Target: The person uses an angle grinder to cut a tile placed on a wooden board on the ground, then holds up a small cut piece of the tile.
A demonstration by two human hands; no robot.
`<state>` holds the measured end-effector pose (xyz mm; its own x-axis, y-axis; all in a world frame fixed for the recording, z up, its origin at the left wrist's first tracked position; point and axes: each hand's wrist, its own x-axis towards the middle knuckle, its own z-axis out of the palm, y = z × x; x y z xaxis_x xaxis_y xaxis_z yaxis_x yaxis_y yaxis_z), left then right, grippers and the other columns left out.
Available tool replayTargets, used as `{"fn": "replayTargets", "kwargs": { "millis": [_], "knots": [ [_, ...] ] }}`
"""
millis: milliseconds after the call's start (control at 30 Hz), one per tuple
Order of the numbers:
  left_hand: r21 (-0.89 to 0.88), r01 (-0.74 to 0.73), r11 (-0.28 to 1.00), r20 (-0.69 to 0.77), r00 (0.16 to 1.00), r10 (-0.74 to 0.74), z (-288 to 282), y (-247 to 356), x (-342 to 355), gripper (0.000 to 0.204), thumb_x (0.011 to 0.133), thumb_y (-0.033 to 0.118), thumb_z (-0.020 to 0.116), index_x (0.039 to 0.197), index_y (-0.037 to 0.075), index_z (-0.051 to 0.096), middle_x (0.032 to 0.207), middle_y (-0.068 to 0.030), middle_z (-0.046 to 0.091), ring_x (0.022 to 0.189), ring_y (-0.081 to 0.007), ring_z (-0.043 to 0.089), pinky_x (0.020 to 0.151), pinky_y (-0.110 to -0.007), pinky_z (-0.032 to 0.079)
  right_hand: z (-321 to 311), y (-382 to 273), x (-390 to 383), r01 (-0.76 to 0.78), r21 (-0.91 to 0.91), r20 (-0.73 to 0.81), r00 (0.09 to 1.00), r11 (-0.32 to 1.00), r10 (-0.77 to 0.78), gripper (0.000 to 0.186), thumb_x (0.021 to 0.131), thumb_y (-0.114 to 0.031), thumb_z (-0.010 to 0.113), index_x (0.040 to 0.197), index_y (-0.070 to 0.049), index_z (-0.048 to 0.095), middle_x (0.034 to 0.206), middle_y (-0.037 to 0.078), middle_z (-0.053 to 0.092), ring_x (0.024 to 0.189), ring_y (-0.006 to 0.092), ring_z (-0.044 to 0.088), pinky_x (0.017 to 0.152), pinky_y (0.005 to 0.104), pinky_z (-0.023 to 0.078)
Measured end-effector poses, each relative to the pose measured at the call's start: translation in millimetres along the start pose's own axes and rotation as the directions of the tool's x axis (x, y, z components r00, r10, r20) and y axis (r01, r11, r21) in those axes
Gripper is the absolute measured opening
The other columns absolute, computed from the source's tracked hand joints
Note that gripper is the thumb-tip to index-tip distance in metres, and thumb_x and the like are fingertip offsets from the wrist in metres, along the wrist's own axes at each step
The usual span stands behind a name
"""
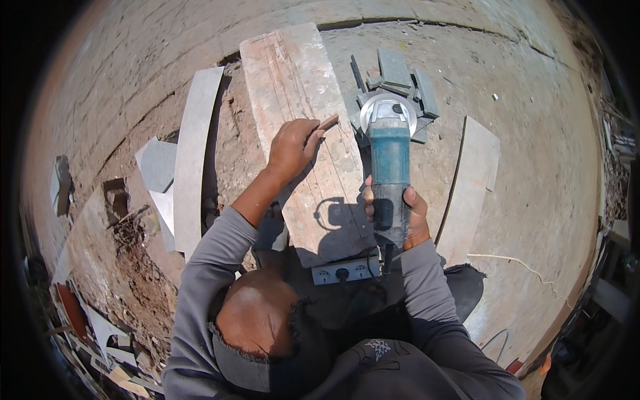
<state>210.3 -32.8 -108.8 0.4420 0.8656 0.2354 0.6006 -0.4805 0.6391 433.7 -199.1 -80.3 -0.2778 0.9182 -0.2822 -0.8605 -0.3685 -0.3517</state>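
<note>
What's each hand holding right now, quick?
Left hand: closed, pinching a small reddish-brown piece.
Right hand: closed around the body of the teal and black angle grinder.

We can read no word, brand or number anywhere here. The one clear sign we make out is a white, snowflake-like emblem (378,348) on the front of the dark grey top (427,373); beside and below it we see dark angular outlines, and we cannot tell whether they are letters. On the teal and black angle grinder (391,157) we find no lettering sharp enough to read. Any markings on the white socket strip (324,275) are too small for us. On the long pale slab (323,167) we see thin lines running along its length, but no figures we can read.
</note>
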Motion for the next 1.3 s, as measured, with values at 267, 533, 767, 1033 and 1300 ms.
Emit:
{"fn": "replayTargets", "kwargs": {
  "millis": [267,533,767,1033,1300],
  "knots": [
    [-0.084,0.012,0.996,-0.093,0.996,-0.020,13,-12,-12,0.037,0.087,0.011,0.073,0.120,0.002,0.061,0.100,-0.0171,0.069,0.094,-0.0355,0.065,0.085,-0.043,0.052,4,9,11,-0.061,0.019,-0.008,0.998,0.998,0.061,0.084,0.078,-0.051,0.079,0.129,0.009,0.050,0.103,0.019,0.065,0.088,0.0274,0.070,0.077,0.0353,0.059],
    [-0.249,0.087,0.965,-0.111,0.987,-0.118,27,-26,-18,0.056,0.087,0.011,0.073,0.131,-0.002,0.041,0.094,-0.0169,0.069,0.085,-0.0314,0.069,0.077,-0.039,0.055,6,16,20,-0.123,0.074,0.014,0.992,0.990,0.123,0.086,0.077,-0.052,0.079,0.131,0.008,0.048,0.101,0.018,0.064,0.087,0.0275,0.070,0.077,0.0362,0.059],
    [-0.260,0.106,0.960,-0.091,0.987,-0.134,26,-24,-18,0.057,0.088,0.011,0.073,0.131,-0.003,0.039,0.092,-0.0165,0.070,0.084,-0.0304,0.069,0.077,-0.038,0.055,5,18,24,-0.119,0.074,0.011,0.993,0.990,0.119,0.086,0.077,-0.052,0.079,0.129,0.008,0.050,0.100,0.020,0.065,0.087,0.0278,0.070,0.076,0.0365,0.060],
    [-0.253,0.100,0.962,-0.115,0.984,-0.133,28,-25,-18,0.057,0.086,0.011,0.074,0.130,-0.003,0.041,0.091,-0.0149,0.069,0.082,-0.0304,0.068,0.076,-0.038,0.054,6,19,24,-0.130,0.108,0.046,0.991,0.986,0.126,0.085,0.078,-0.050,0.079,0.130,0.009,0.049,0.103,0.020,0.065,0.090,0.0283,0.070,0.078,0.0370,0.059],
    [-0.139,0.089,0.986,-0.156,0.982,-0.111,19,-22,-20,0.059,0.082,0.011,0.078,0.127,-0.004,0.044,0.087,-0.0107,0.069,0.082,-0.0274,0.067,0.077,-0.037,0.054,9,25,24,-0.168,0.098,0.072,0.984,0.981,0.162,0.080,0.081,-0.046,0.078,0.131,0.009,0.049,0.104,0.020,0.066,0.089,0.0274,0.071,0.079,0.0367,0.060]
  ]
}}
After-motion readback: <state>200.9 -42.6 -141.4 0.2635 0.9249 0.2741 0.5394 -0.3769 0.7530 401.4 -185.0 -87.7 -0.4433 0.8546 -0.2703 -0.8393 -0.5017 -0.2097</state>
